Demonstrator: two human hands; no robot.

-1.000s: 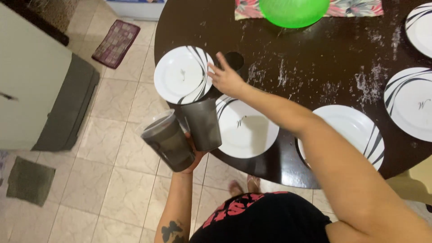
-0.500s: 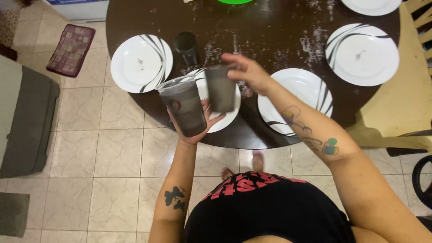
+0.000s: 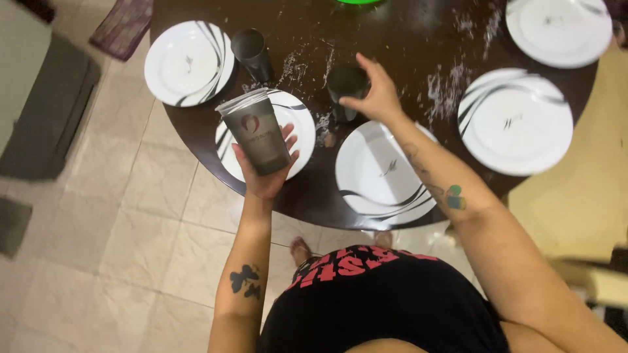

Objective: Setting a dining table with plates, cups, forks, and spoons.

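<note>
While my left hand (image 3: 263, 171) is wrapped round a stack of grey cups (image 3: 256, 133), held above the near plate (image 3: 289, 112), my right hand (image 3: 373, 98) has its fingers closed on another grey cup (image 3: 345, 87) standing on the dark table (image 3: 399, 39), just beyond the middle plate (image 3: 379, 176).

Beige tiled floor (image 3: 131, 248) w/ dark round table (image 3: 392, 39), grey cabinet (image 3: 52, 111) left.
</note>
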